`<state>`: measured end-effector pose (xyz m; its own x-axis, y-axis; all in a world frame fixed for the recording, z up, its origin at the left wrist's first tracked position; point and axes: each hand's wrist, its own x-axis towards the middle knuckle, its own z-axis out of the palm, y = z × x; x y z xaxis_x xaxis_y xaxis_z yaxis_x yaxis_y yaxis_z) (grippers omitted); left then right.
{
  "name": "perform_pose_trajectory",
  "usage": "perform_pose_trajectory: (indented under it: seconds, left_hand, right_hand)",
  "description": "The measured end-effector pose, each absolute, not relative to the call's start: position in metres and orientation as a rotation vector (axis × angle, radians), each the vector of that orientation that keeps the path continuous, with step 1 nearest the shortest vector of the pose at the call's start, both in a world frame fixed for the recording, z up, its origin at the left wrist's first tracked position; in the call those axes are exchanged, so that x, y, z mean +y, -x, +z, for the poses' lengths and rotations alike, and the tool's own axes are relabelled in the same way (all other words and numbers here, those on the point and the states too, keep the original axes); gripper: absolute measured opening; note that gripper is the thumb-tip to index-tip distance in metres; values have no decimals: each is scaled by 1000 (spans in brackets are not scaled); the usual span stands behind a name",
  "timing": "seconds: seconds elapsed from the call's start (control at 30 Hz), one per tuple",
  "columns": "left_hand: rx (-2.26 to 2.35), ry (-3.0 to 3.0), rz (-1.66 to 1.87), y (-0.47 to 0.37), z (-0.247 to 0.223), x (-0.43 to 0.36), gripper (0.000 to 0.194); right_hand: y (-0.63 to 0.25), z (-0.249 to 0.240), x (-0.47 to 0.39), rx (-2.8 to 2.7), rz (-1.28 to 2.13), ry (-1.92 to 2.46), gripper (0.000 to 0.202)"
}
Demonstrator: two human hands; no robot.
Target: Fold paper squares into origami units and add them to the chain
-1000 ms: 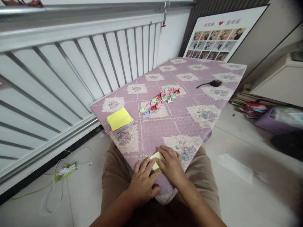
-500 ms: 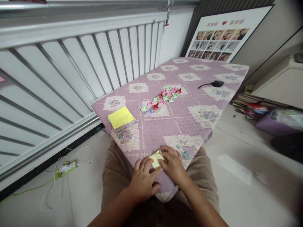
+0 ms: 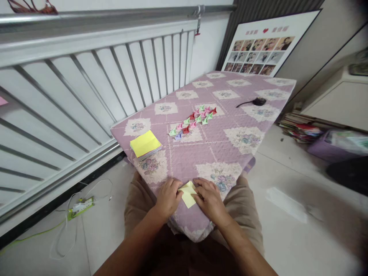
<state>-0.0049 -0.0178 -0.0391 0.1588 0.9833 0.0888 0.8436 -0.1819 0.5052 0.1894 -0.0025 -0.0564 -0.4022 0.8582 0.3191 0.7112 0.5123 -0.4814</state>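
A small pale yellow sheet of folded paper (image 3: 189,196) lies on the near corner of the cloth-covered table, creases showing at its upper part. My left hand (image 3: 169,197) grips its left edge between thumb and fingers. On the other side, my right hand (image 3: 209,196) has its thumb and curled fingers on the paper's right edge. Farther up the table, several small folded paper pieces (image 3: 192,122) in green, pink, red and blue stand in rows. A stack of square paper (image 3: 145,145) with a yellow sheet on top is to their left.
The purple floral tablecloth (image 3: 212,149) covers the table. A black object with a cable (image 3: 259,101) lies toward the far right. A white radiator (image 3: 94,84) runs along the left side, and a power strip (image 3: 81,207) with cables is on the floor.
My left hand has turned and moved up to the paper's left edge. The paper now shows a pointed top and bottom instead of a flat rectangle. The camera view has shifted slightly.
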Motion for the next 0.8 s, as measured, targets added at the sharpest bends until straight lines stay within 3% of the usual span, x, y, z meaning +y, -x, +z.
perform_pose_trajectory:
  seconds: [0.1, 0.5, 0.8]
  left_hand:
    - [1644, -2169, 489, 7, -37, -12, 10]
    - [1574, -2404, 264, 17, -46, -21, 24]
    - [1504, -2654, -38, 12, -26, -33, 33]
  right_hand:
    - [-190, -59, -4, -2207, 340, 1248, 5]
    - [-199, -54, -24, -2213, 168, 1157, 15]
    - [-202, -52, -35, -2237, 156, 1194, 16]
